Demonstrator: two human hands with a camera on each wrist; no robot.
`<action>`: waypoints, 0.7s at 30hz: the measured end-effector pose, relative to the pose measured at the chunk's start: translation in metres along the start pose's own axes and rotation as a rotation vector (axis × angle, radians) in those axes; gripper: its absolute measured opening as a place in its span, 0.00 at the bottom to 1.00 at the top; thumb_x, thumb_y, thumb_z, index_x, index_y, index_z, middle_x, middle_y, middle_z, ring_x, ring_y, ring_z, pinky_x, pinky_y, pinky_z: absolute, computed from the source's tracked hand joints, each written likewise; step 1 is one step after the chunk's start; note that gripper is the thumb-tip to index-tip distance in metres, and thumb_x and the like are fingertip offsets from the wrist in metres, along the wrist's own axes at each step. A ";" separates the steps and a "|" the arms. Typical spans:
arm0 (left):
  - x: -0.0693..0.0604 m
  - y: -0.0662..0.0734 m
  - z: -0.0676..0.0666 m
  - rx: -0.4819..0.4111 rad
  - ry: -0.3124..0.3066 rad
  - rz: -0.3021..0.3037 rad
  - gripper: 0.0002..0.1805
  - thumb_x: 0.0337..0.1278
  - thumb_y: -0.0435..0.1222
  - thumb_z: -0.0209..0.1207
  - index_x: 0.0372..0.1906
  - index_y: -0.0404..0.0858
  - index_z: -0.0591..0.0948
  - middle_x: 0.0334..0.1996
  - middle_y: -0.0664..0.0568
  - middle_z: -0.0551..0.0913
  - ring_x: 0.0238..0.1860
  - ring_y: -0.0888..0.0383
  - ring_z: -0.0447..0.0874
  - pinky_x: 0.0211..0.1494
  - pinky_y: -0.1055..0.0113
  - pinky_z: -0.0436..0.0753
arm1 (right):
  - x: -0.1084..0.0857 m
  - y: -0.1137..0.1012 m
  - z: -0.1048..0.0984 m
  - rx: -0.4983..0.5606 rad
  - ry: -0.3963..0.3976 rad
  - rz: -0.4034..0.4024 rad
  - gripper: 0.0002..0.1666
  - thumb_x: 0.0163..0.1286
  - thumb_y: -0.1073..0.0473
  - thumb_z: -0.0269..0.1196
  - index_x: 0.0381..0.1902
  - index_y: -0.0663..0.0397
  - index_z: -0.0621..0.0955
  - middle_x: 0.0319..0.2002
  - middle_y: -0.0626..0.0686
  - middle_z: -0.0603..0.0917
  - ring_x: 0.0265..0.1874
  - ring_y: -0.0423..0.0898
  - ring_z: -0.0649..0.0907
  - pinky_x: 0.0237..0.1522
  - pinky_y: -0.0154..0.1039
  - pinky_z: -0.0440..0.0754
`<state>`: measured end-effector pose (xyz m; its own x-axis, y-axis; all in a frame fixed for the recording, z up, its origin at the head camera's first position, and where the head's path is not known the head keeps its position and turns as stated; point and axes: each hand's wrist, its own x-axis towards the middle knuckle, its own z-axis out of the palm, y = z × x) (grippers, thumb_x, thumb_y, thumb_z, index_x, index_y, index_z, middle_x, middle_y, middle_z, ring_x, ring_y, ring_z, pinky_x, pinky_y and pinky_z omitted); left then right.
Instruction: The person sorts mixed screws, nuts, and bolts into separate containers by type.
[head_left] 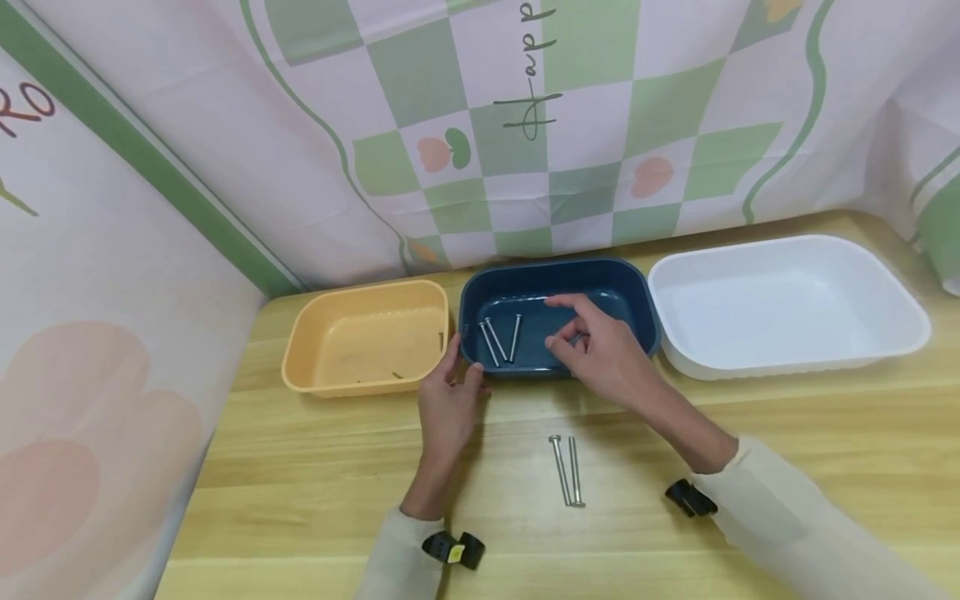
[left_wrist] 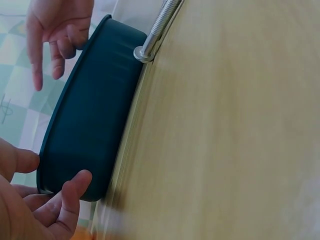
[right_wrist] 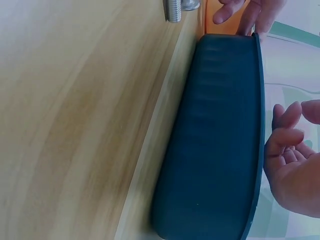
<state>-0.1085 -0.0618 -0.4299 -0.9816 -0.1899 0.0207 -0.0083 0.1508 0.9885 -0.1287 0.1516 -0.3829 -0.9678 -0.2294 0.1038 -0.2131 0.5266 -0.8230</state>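
In the head view, a dark blue tray (head_left: 555,371) stands in the middle with several long metal bolts (head_left: 515,337) at its left end. My left hand (head_left: 450,408) holds the tray's near left corner, the thumb at the rim and the other fingers around the corner. Over the tray's right half hovers my right hand (head_left: 611,358), thumb and index finger apart, with nothing between them. The left wrist view shows the left fingers (left_wrist: 67,205) against the tray's outer wall. Two more bolts (head_left: 561,471) lie side by side on the table in front of the tray.
To the left is a yellow tray (head_left: 300,367) with a few small screws (head_left: 397,375) in it. A white tray (head_left: 795,292) adjoins the blue one on the right. Behind all three trays hangs a checked cloth (head_left: 517,192). The tabletop (head_left: 315,467) is light wood.
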 end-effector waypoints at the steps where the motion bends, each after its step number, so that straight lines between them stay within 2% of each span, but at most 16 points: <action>1: 0.000 0.000 0.000 -0.005 0.000 0.001 0.31 0.64 0.24 0.60 0.71 0.36 0.70 0.63 0.41 0.76 0.31 0.37 0.86 0.37 0.52 0.87 | -0.001 0.000 0.000 0.004 0.001 -0.005 0.29 0.72 0.58 0.62 0.69 0.50 0.71 0.36 0.51 0.86 0.22 0.46 0.79 0.27 0.42 0.77; 4: -0.001 0.003 0.000 -0.007 0.001 -0.010 0.31 0.64 0.23 0.60 0.71 0.34 0.69 0.63 0.39 0.76 0.32 0.35 0.85 0.38 0.49 0.86 | -0.004 -0.001 0.000 0.013 0.005 -0.014 0.28 0.72 0.59 0.62 0.68 0.50 0.71 0.36 0.50 0.86 0.22 0.47 0.78 0.26 0.41 0.77; 8: -0.007 0.019 0.001 0.001 -0.001 -0.026 0.30 0.64 0.21 0.58 0.71 0.29 0.68 0.63 0.36 0.75 0.34 0.32 0.84 0.40 0.46 0.85 | -0.009 -0.003 0.001 0.005 0.011 -0.019 0.28 0.72 0.58 0.63 0.67 0.49 0.72 0.36 0.48 0.85 0.23 0.47 0.77 0.25 0.40 0.74; 12: -0.012 0.031 0.000 0.011 -0.008 0.000 0.30 0.64 0.20 0.58 0.70 0.26 0.68 0.63 0.33 0.74 0.32 0.34 0.85 0.38 0.49 0.86 | -0.013 -0.003 0.001 -0.009 0.004 -0.019 0.26 0.72 0.57 0.63 0.66 0.49 0.73 0.36 0.46 0.84 0.23 0.47 0.76 0.23 0.39 0.73; 16: -0.013 0.034 -0.001 0.009 -0.008 -0.002 0.29 0.64 0.20 0.58 0.70 0.27 0.68 0.63 0.34 0.74 0.32 0.34 0.85 0.39 0.48 0.86 | -0.017 -0.002 0.002 -0.016 0.001 -0.033 0.25 0.71 0.57 0.63 0.65 0.49 0.74 0.35 0.45 0.84 0.22 0.46 0.76 0.23 0.38 0.72; 21: -0.004 0.010 -0.001 -0.009 -0.009 -0.003 0.31 0.65 0.23 0.60 0.72 0.34 0.69 0.64 0.41 0.75 0.32 0.37 0.86 0.38 0.54 0.87 | -0.020 0.000 0.003 -0.014 0.000 -0.051 0.24 0.71 0.58 0.63 0.64 0.51 0.75 0.34 0.45 0.85 0.22 0.45 0.76 0.23 0.38 0.73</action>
<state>-0.1046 -0.0603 -0.4201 -0.9833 -0.1812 0.0164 -0.0095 0.1414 0.9899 -0.1085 0.1534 -0.3867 -0.9557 -0.2559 0.1456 -0.2640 0.5257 -0.8087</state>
